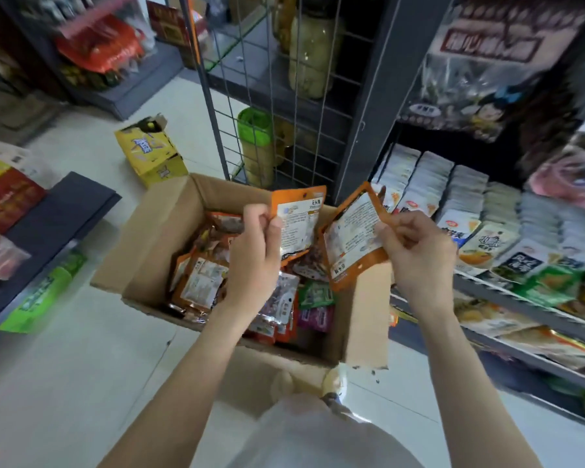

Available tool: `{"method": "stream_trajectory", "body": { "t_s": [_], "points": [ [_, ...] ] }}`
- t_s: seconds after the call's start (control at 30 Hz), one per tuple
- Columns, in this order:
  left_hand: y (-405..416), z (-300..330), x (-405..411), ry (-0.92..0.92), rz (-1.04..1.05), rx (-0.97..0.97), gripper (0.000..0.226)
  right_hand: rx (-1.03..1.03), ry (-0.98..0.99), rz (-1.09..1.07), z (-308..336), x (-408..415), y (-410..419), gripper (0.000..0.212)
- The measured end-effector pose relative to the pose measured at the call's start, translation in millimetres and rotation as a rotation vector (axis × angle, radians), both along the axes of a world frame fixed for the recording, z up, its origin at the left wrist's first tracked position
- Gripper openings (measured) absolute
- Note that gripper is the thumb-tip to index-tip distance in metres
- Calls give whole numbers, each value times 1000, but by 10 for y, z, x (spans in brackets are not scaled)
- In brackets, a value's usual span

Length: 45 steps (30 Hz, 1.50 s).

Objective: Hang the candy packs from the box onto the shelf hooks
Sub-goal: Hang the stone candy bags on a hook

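Orange-edged candy pack pinched at its left side by the left hand, back label facing up, hang-hole near the top edge. Second orange pack gripped at its right edge between thumb and curled fingers of the right hand, tilted, hang-hole end seemingly pointing down and left. Both held above the open cardboard box on the pale floor, touching neither it nor each other. More packs heaped loose inside: orange ones, a few green and purple, some clear-fronted.

Step in hand, by the look of it: packs just out of the box, sorted and oriented before hanging. Nothing yet on a hook from these two.

To the right, shelf with rows of white snack packets packed tight; hooks themselves hidden behind the stock, so free peg not identifiable. Grey wire grid panel straight ahead behind the box, with jars behind it. Yellow carton lying on the floor further back.

Next move probably calls for turning the right-hand pack upright so the hole sits on top, then lifting toward an open peg and threading the hole over its tip. Likely snag: thin foil flexing, hole missing the peg, or two packs fumbled at once; one at a time seems safer.
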<state>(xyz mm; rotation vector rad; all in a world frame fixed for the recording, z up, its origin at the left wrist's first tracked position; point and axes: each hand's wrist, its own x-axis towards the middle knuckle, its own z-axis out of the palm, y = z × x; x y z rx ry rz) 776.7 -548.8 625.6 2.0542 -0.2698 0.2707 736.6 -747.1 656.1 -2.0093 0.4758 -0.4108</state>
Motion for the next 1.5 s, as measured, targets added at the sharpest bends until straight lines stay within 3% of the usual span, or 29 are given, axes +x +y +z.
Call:
{"method": "stream_trajectory", "body": {
  "t_s": [0.07,0.17,0.3,0.43,0.57,0.67,0.7,0.73,0.8,0.87,1.07,1.23,1.3,1.4,1.5],
  "points": [
    [-255,74,-193,-97,-132,57,17,129,-2,-23,58,-30,6,6],
    [-572,109,-444,-138,-273,92,22,377,-52,-44,181,-98,-90,21],
    [-865,144,-592,-246,-262,157,49,501,-98,-4,297,-281,-355,23],
    [-1198,239,-649,-371,-170,162,26,525,-91,52,365,-546,-742,18],
    [-1752,282,-891,-105,-235,-70,13,390,-109,98,411,-905,-1380,23],
    [-2226,244,-1127,119,-281,-246,14,-189,-134,48,377,-1230,-1981,44],
    [-2389,230,-1201,167,-281,-293,15,-281,-103,49,348,-1348,-2188,53],
    [-2541,220,-1271,203,-283,-332,14,-254,-39,80,341,-1461,-2366,63],
    [-2836,252,-1405,275,-298,-396,10,-11,104,163,338,-1654,-2650,75],
    [-3084,328,-1520,336,-307,-431,12,191,129,174,342,-1819,-2852,71],
    [-3565,443,-1664,532,-286,-508,11,425,9,13,221,-2113,-3306,58],
    [-3859,507,-1655,504,-314,-462,17,718,-183,-206,181,-2187,-3468,50],
    [-3961,511,-1621,434,-349,-387,22,737,-218,-284,174,-2194,-3528,48],
    [-4084,502,-1562,342,-483,-282,5,692,-224,-334,160,-2189,-3656,50],
    [-4152,469,-1480,263,-481,-264,7,641,-217,-319,171,-2138,-3762,49]
  ]
}}
